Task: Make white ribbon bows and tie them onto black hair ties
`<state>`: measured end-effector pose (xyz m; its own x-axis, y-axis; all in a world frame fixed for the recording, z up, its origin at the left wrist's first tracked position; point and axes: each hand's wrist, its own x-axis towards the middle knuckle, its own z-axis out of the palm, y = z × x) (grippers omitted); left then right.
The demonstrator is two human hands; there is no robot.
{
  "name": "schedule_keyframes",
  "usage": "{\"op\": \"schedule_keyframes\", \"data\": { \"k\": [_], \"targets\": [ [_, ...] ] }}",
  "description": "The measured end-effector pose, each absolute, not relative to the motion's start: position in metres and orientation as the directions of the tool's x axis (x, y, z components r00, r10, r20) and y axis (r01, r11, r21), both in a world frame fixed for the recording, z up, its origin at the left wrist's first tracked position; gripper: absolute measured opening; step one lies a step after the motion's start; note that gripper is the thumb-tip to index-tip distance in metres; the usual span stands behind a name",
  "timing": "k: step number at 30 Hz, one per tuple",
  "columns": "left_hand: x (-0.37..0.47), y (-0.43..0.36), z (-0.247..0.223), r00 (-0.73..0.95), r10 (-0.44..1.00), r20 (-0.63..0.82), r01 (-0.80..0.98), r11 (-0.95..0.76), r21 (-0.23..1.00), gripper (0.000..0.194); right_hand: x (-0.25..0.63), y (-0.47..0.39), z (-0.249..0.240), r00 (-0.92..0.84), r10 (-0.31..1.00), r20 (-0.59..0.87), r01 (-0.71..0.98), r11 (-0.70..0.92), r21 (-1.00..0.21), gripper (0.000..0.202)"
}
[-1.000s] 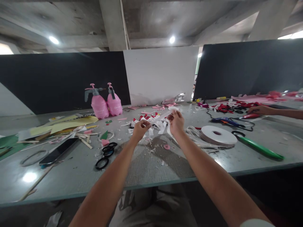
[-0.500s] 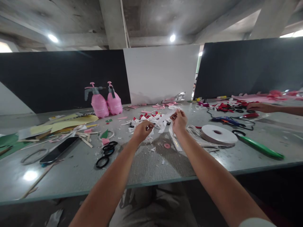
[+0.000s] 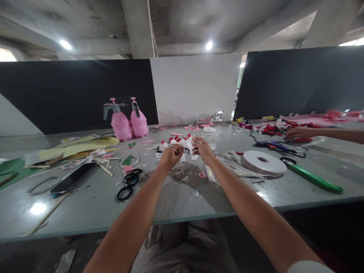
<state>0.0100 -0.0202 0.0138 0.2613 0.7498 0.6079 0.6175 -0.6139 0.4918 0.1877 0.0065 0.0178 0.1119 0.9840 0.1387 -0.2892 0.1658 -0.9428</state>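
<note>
Left hand [image 3: 170, 156] and right hand [image 3: 201, 148] both raised over the tabletop [image 3: 176, 197], close together, fingers pinched shut on a short white ribbon strip [image 3: 189, 144] held between them. Left fingers curl in a loose fist gripping the strip's left end, right fingers nip the right end, thumb on top. Just beyond the fingers a heap of white and red ribbon scraps [image 3: 176, 142] lies on the tabletop. Below the right fingers a small pink disc [image 3: 202, 174]. Right of the right fingers a white ribbon spool [image 3: 263, 162] lies flat, past it a green-handled tool [image 3: 311, 177] and a blue glue gun [image 3: 271, 145]. Left of the left fingers black scissors [image 3: 128, 183], further left a dark phone [image 3: 73, 178] and yellow paper sheets [image 3: 76, 148]. Far beyond the left fingers two pink spray bottles [image 3: 129, 122] stand side by side. Another person's hand [image 3: 298, 132] rests on the tabletop far right
</note>
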Motion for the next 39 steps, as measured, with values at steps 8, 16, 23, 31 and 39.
{"op": "schedule_keyframes", "data": {
  "k": [8,16,23,31,39],
  "targets": [
    [0.009,-0.019,0.017,0.240,0.671,0.701,0.594,-0.673,0.441,0.015,0.184,0.015,0.009,-0.047,0.876,0.481,-0.062,0.478,-0.876,0.036],
    [0.008,-0.019,0.016,0.193,0.695,0.692,0.641,-0.623,0.447,0.008,0.179,0.005,0.003,-0.285,0.878,0.384,0.184,0.443,-0.877,0.038],
    [0.008,-0.023,0.020,0.181,0.622,0.762,0.640,-0.663,0.389,0.014,0.180,0.001,0.008,-0.210,0.882,0.422,0.140,0.454,-0.880,0.040],
    [0.009,-0.025,0.019,0.178,0.624,0.761,0.716,-0.613,0.335,0.014,0.180,0.003,0.005,-0.250,0.873,0.419,0.105,0.455,-0.884,0.039],
    [0.002,-0.015,0.014,0.267,0.622,0.736,0.824,-0.544,0.161,0.017,0.176,-0.006,0.007,-0.274,0.872,0.405,0.197,0.463,-0.864,0.049]
  ]
}}
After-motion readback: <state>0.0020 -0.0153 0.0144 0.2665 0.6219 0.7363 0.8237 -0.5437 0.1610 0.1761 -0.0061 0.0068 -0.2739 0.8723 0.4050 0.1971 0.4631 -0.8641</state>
